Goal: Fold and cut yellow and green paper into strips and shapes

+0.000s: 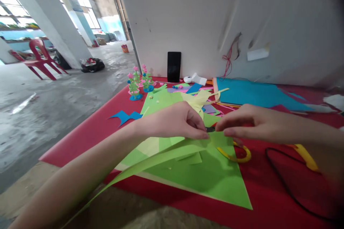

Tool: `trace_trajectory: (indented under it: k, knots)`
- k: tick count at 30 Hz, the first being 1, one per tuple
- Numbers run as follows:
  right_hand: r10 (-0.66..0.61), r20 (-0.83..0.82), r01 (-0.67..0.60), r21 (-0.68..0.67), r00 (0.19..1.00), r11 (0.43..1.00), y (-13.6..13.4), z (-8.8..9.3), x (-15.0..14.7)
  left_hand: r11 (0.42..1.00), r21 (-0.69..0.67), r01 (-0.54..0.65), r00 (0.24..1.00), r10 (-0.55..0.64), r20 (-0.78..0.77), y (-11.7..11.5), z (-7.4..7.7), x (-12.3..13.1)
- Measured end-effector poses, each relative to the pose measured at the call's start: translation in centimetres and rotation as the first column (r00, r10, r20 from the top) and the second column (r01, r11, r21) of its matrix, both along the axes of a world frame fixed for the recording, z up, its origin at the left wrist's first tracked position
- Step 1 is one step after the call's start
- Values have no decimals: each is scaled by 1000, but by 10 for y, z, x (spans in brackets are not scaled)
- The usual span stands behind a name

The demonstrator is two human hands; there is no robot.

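My left hand (pixel 177 120) is closed, thumb and fingers pinching a long light-green paper strip (pixel 150 161). The strip curves down past my left forearm to the bottom of the view. Its other end lies between the thumb and fingers of my right hand (pixel 244 123), a short way to the right. Under the hands are green paper sheets (pixel 215 182) on the red table covering. Partly hidden below my right hand lies a pair of scissors with a yellow handle (pixel 245 155). Paper scraps (pixel 200 98) in yellow, purple and blue lie just beyond my hands.
Small paper trees (pixel 135 87) with pink tops stand at the back left, near a blue cut-out (pixel 125 116). A black phone (pixel 174 67) leans on the white panel. Blue sheets (pixel 249 94) lie at the back right. A yellow tool (pixel 306 157) with a black cord lies right.
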State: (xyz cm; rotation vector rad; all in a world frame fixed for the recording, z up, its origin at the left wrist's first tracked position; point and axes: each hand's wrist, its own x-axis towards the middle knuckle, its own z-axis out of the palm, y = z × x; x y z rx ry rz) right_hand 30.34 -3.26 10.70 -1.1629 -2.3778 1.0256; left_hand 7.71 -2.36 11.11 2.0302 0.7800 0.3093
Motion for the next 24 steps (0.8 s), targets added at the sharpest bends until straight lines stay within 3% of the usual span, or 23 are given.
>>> trace_trajectory:
  k: [2, 4, 8, 10, 13, 20, 24]
  knots:
    - [71, 45, -63, -150, 997, 987, -1, -1, -8, 1000, 0, -3, 1000, 3, 11, 0, 0, 0]
    - [50, 19, -44, -248, 999, 968, -1, -1, -11, 1000, -7, -4, 999, 4, 48, 1, -1, -1]
    - [52, 3, -49, -312, 999, 949, -2, -2, -10, 998, -16, 63, 986, -60, 155, 3, -3, -2]
    - [65, 4, -61, -318, 998, 946, -3, -3, -11, 992, 17, 126, 984, -127, 126, 3, -5, -1]
    - [89, -2, -86, -287, 996, 954, -5, -5, -15, 982, 74, 174, 983, -177, 46, 3, -9, 1]
    - [164, 104, -160, -46, 981, 986, -7, 1, -15, 975, 22, 223, 974, -224, 35, 2, -11, 2]
    - [151, 141, -145, -53, 978, 988, -3, 3, -5, 973, 51, 223, 975, -223, -10, 1, -9, -1]
